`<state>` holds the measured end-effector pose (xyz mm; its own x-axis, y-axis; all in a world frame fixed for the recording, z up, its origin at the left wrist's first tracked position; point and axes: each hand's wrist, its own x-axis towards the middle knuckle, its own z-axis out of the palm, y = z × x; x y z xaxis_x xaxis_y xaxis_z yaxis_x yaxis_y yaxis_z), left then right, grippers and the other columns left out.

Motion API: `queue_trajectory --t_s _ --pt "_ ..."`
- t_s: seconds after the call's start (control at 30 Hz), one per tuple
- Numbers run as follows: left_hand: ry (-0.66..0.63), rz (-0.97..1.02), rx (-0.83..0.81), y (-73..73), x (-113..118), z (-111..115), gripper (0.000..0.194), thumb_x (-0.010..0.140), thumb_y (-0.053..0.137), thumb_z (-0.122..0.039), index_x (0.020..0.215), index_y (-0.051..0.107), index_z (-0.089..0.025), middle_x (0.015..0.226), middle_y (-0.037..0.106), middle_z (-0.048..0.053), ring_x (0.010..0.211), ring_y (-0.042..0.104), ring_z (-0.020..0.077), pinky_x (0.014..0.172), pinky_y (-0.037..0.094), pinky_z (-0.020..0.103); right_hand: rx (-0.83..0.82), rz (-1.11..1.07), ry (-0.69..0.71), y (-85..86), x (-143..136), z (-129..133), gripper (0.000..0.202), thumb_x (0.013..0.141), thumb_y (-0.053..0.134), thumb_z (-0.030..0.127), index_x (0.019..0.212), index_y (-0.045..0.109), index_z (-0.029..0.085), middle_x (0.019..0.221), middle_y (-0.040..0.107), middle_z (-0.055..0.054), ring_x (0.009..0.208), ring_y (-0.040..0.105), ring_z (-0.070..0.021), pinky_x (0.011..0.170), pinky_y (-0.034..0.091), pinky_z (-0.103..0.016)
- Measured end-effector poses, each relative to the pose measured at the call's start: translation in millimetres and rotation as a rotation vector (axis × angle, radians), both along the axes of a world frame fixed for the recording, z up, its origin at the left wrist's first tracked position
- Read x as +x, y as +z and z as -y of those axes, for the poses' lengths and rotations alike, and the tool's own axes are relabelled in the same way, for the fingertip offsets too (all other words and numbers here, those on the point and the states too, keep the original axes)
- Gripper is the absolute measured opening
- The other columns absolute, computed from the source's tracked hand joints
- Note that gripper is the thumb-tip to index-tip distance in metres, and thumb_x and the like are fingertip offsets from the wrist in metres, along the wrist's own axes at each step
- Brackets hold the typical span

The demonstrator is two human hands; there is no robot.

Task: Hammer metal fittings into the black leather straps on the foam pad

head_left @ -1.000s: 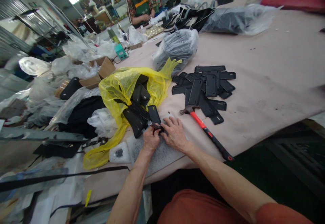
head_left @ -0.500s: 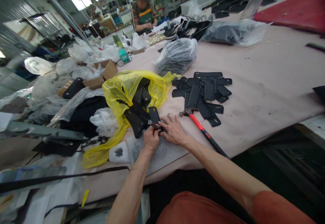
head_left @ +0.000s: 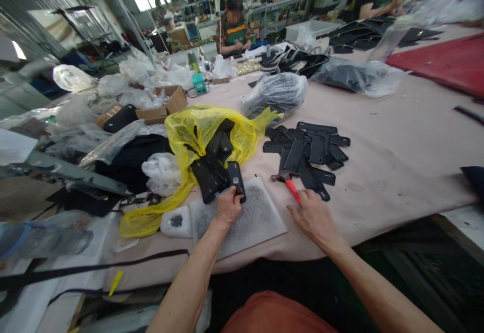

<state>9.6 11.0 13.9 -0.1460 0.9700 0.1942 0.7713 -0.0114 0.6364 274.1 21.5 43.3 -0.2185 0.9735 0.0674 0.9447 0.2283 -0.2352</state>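
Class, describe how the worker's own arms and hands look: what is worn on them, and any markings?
The left hand and right hand are ungloved. Both forearms are uncovered, with no sleeve in view, and neither wrist shows a watch or band. A rust-red garment covers the torso. Any small markings or rings can't be made out.

The single view looks forward and down from the wearer's head, over the near edge of the desk [head_left: 381, 172]. The left hand [head_left: 229, 207] lies fairly close, towards six o'clock, the right hand [head_left: 313, 217] towards four; a co-worker [head_left: 235, 35] appears much farther off at twelve.
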Motion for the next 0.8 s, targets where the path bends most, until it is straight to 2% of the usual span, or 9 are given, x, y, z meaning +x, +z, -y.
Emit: queue_trajectory --t_s 0.13,0.2,0.27,0.33,0.4,0.5,0.63,0.7,0.8 --pt "0.000 0.001 -0.010 1.1 -1 0 0.009 0.083 0.057 -0.017 0.088 0.061 -0.023 0.084 0.072 0.003 0.083 0.069 0.0209 0.072 0.050 0.028 -0.270 -0.034 -0.146 -14.4 41 18 0.017 0.083 0.053 0.028 0.095 0.055 0.017 0.088 0.058 -0.010 0.079 0.057 -0.0244 0.067 0.041 -0.035" --pt "-0.003 -0.002 -0.016 2.2 -1 1 0.009 0.083 0.057 -0.017 0.088 0.061 -0.023 0.083 0.072 0.002 0.082 0.068 0.0203 0.072 0.050 0.028 -0.482 -0.278 -0.227 -15.6 46 20 0.008 0.081 0.053 0.027 0.082 0.051 0.019 0.077 0.055 -0.004 0.069 0.055 -0.0196 0.061 0.041 -0.031" --pt "-0.008 -0.006 -0.020 3.5 -1 1 0.008 0.083 0.058 -0.017 0.088 0.060 -0.023 0.083 0.072 0.002 0.081 0.068 0.0198 0.072 0.050 0.028 -0.773 -0.665 -0.295 -10.6 45 20 0.010 0.079 0.054 0.028 0.079 0.048 0.021 0.069 0.050 0.001 0.057 0.050 -0.0140 0.053 0.039 -0.027" --pt "-0.007 -0.013 -0.027 4.2 -1 2 0.008 0.083 0.057 -0.017 0.088 0.060 -0.023 0.083 0.071 0.002 0.081 0.068 0.0198 0.072 0.050 0.028 -1.016 -1.003 -0.381 1.2 39 20 0.012 0.079 0.053 0.030 0.080 0.047 0.021 0.064 0.045 0.005 0.046 0.041 -0.0091 0.044 0.033 -0.022" --pt "-0.001 -0.018 -0.041 3.9 -1 2 0.007 0.084 0.057 -0.018 0.089 0.060 -0.023 0.083 0.071 0.002 0.082 0.068 0.0198 0.073 0.050 0.028 -1.107 -1.131 -0.467 22.0 30 21 0.016 0.081 0.052 0.036 0.081 0.047 0.021 0.061 0.039 0.007 0.039 0.032 -0.0065 0.037 0.025 -0.019" --pt "0.009 -0.021 -0.059 2.3 -2 2 0.007 0.084 0.057 -0.019 0.089 0.060 -0.023 0.083 0.071 0.002 0.082 0.068 0.0195 0.073 0.050 0.028 -0.884 -1.078 -0.409 73.3 14 16 0.028 0.085 0.048 0.049 0.083 0.048 0.022 0.057 0.039 0.008 0.036 0.030 -0.0069 0.033 0.023 -0.019" --pt "0.008 -0.030 -0.045 0.9 -2 3 0.008 0.084 0.057 -0.019 0.090 0.060 -0.023 0.083 0.071 0.002 0.082 0.068 0.0196 0.073 0.049 0.028 -0.184 -0.901 -0.141 144.5 -2 3 0.034 0.088 0.045 0.057 0.089 0.052 0.024 0.060 0.047 0.004 0.043 0.041 -0.0110 0.039 0.031 -0.023" --pt "0.010 -0.033 -0.031 0.3 -2 3 0.008 0.084 0.057 -0.019 0.090 0.060 -0.024 0.082 0.071 0.002 0.081 0.068 0.0198 0.072 0.049 0.028 0.092 -0.744 -0.037 157.7 -4 -1 0.031 0.091 0.043 0.053 0.087 0.052 0.024 0.061 0.048 0.002 0.047 0.044 -0.0128 0.044 0.032 -0.025" --pt "0.009 -0.033 -0.019 -1.4 -2 2 0.008 0.083 0.057 -0.019 0.089 0.060 -0.023 0.080 0.071 0.002 0.080 0.068 0.0201 0.070 0.049 0.028 0.110 -0.386 0.209 151.0 -2 -2 0.025 0.091 0.045 0.046 0.077 0.047 0.025 0.058 0.049 0.001 0.046 0.043 -0.0139 0.047 0.026 -0.028"
